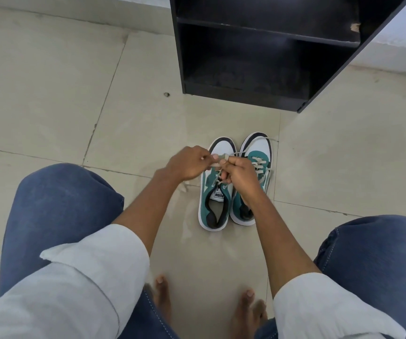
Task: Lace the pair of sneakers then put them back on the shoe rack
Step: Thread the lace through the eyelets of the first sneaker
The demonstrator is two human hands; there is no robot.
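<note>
Two teal, white and black sneakers stand side by side on the tiled floor, toes pointing to the rack. Over the left sneaker (pixel 215 206) both my hands work its beige lace (pixel 221 156). My left hand (pixel 189 165) pinches one lace end. My right hand (pixel 240 176) grips the other end, fingers curled round it, and covers part of the right sneaker (pixel 258 152). The right sneaker has its lace threaded, with a loose end trailing past its toe. The black shoe rack (pixel 265 55) stands just beyond the shoes, its shelves bare.
My knees in blue jeans (pixel 60 204) flank the shoes left and right, and my bare feet (pixel 163 297) rest on the floor below them. A pale wall base runs behind the rack. A small speck (pixel 166 94) lies on the tiles left of the rack.
</note>
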